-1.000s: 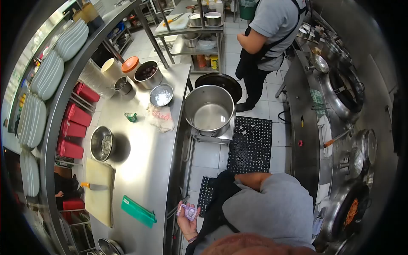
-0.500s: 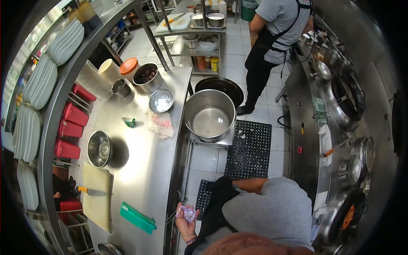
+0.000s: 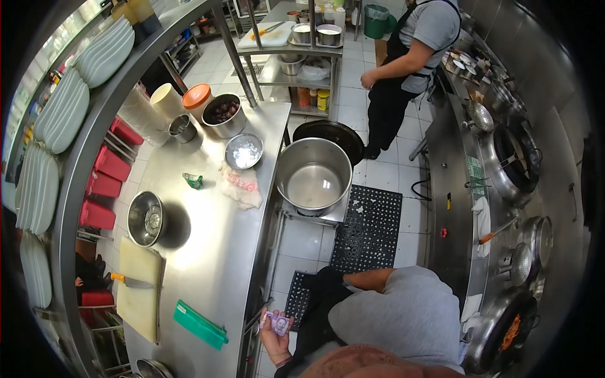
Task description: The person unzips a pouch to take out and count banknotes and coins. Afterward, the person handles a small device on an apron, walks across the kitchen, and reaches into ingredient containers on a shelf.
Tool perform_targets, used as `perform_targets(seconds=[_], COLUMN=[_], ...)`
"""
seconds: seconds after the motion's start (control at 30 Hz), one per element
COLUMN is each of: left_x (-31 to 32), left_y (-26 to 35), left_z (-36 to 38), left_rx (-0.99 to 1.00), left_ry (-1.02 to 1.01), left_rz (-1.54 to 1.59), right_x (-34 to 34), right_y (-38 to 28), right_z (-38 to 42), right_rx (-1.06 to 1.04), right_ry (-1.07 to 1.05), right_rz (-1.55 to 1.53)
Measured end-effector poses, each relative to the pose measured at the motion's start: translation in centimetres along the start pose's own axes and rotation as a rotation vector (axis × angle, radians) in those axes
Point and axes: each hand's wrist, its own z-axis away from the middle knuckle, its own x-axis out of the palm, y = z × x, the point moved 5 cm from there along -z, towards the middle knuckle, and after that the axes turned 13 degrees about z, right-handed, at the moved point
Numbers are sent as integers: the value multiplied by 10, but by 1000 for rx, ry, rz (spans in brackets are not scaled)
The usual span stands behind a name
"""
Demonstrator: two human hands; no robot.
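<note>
My left hand (image 3: 274,344) is low in the head view, beside the edge of the steel table. Its fingers are closed around a purple banknote (image 3: 278,324) with a printed portrait, apparently folded. From the grey sleeve my right forearm (image 3: 368,279) reaches toward the black cloth at my front; the right hand itself is hidden. On the table near my left hand lies a green zip pouch (image 3: 200,325). Beyond it, an orange-handled knife (image 3: 135,281) rests on a cutting board (image 3: 135,315).
A large steel pot (image 3: 314,173) stands past the table (image 3: 220,271) end. Metal bowls (image 3: 145,218) and a cloth (image 3: 242,187) are on the table. A co-worker (image 3: 409,69) stands near the stove line. A wok (image 3: 504,334) with orange food sits at right. A black mat (image 3: 368,227) covers some floor.
The co-worker has turned, and a bent forearm and hand now show at their front. My view has shifted slightly. My left hand keeps hold of the banknote.
</note>
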Motion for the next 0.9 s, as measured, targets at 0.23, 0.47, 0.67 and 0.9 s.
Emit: perform_targets(seconds=[0.23,0.47,0.67,0.9], left_x=[1,10,13,13], left_y=[-2,-2,0,1], left_z=[-3,-8,-6,-10], left_rx=[-8,-25,-17,-18], left_ry=[3,11,28,-8], left_rz=[-17,-5,-5,9], right_x=[-4,-4,-3,-2], right_y=[0,3,3,6], right_z=[-1,-2,-3,-5], right_rx=[-3,-4,-9,-5], right_ry=[-4,-14,-23,-20], right_rz=[9,19,31,47])
